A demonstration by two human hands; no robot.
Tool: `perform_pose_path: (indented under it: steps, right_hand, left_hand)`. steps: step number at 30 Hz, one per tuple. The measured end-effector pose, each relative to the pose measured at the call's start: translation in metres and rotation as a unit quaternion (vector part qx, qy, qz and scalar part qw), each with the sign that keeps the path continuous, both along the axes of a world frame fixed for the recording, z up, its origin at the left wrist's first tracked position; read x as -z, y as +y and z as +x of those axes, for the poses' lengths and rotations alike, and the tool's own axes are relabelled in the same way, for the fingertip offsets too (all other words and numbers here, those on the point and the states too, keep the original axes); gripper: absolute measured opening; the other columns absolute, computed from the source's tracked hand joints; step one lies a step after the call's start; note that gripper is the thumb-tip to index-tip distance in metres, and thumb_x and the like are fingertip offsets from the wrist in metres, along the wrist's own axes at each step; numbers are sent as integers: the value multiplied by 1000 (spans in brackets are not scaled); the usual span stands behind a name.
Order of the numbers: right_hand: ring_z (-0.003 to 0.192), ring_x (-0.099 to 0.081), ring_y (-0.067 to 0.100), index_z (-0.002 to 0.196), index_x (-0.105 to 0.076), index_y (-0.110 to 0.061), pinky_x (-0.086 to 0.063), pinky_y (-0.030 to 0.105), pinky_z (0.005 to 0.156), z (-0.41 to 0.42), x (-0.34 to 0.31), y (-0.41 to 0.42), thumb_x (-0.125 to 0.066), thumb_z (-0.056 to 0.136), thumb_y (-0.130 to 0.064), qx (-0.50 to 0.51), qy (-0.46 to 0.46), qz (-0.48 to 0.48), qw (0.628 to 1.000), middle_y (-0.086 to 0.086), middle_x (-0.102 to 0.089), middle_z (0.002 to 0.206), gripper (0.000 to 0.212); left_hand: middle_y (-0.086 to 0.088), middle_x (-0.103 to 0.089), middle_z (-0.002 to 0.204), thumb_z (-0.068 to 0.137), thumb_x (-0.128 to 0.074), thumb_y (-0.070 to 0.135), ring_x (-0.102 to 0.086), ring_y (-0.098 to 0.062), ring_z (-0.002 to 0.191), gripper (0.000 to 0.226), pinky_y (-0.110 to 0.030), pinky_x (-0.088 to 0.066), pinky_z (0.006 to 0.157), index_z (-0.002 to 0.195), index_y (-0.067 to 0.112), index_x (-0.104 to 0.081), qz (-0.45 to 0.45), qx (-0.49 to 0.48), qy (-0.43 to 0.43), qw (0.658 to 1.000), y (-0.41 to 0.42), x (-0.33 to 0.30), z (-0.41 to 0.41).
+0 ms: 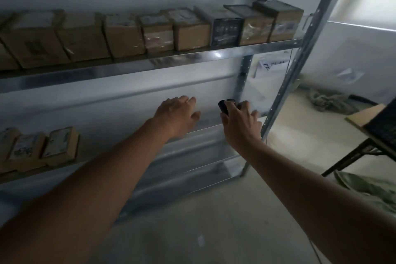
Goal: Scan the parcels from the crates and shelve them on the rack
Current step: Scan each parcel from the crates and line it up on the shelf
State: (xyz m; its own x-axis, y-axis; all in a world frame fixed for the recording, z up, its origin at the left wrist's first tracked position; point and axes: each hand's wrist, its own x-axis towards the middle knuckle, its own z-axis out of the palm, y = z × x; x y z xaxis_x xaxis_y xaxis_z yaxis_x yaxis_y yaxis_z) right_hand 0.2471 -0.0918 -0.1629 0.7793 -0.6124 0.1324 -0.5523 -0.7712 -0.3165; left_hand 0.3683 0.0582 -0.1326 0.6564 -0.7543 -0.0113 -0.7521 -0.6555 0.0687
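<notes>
Parcels are lined on the rack above; the left hand is spread empty, a scanner is gripped by the right hand.

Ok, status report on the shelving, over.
Left hand open, empty, reaching toward the rack. Right hand grips the scanner. Parcels line the upper shelf, few on the lower left. Nothing in the way.

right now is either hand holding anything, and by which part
The right hand holds a small black handheld scanner, fingers curled round its lower body; only its top end shows. The left hand is open and holds nothing.
</notes>
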Motion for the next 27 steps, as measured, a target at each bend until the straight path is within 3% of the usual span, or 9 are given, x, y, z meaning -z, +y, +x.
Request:
perform_pose_path:
  steps: [12,27]
  right_hand:
    - [126,-48,49,154,-43,-26,-50,63,97,-11,35,-168,-49,111,-39,-8,35,15,999,18,-43,142,46]
    - [121,-50,45,152,-41,-25,-51,62,95,132,135,-308,-51,109,-41,28,74,43,996,17,-40,141,46]
  left_hand:
    - [-16,-49,154,109,-42,50,-53,-39,136,58,-50,-44,112,153,12,-44,20,-34,46,998,-169,29,-11]
    - [-22,-53,138,110,-38,47,-57,-44,124,49,-51,-47,103,140,9,-48,41,-69,75,994,-316,122,106]
